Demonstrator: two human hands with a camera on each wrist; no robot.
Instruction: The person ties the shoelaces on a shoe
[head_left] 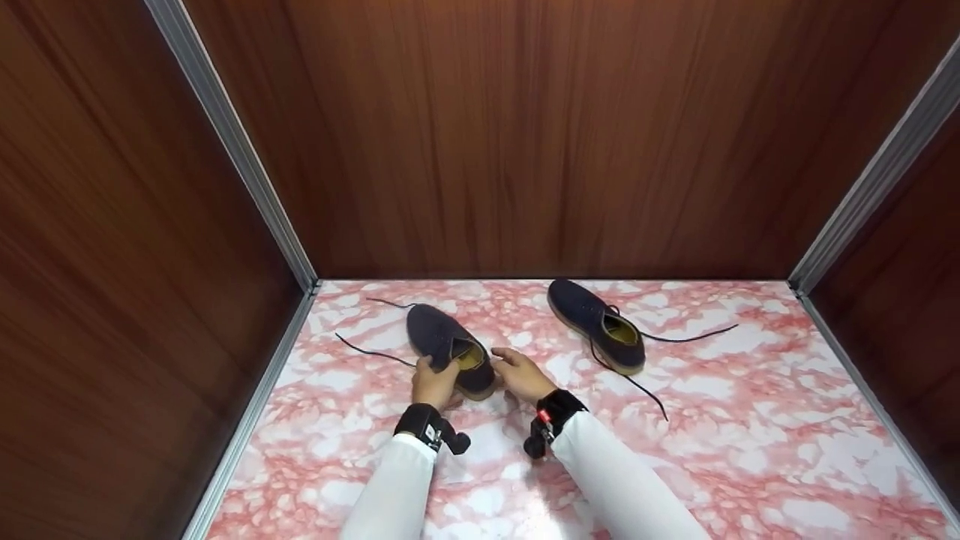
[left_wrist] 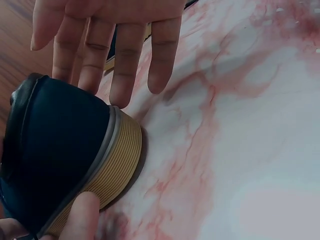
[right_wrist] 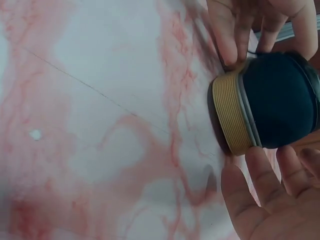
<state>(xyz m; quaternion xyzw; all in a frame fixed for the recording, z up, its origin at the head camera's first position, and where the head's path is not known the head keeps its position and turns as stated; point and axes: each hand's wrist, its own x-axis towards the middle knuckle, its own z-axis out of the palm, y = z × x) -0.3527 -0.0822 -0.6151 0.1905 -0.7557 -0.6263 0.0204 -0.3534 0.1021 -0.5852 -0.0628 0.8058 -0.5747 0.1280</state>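
A dark navy lace-up shoe (head_left: 436,328) with a ribbed tan sole (left_wrist: 125,155) sits on the pink-and-white marbled surface, toe pointing away and to the left. At its left side, my left hand (head_left: 433,387) grips it near the opening, thumb by the collar and fingers low along the outside. My right hand (head_left: 526,377) is at the other side of the heel, fingers extended. In the right wrist view, those fingertips (right_wrist: 257,157) lie right at the sole edge and the upper. Loose laces (head_left: 375,352) trail out to the left of this shoe.
The matching shoe (head_left: 579,306) stands to the right, near the back panel, its untied laces (head_left: 690,339) spread out. Brown wood-grain panels (head_left: 480,150) rise behind and on both sides, with grey metal strips (head_left: 247,150) along the corners.
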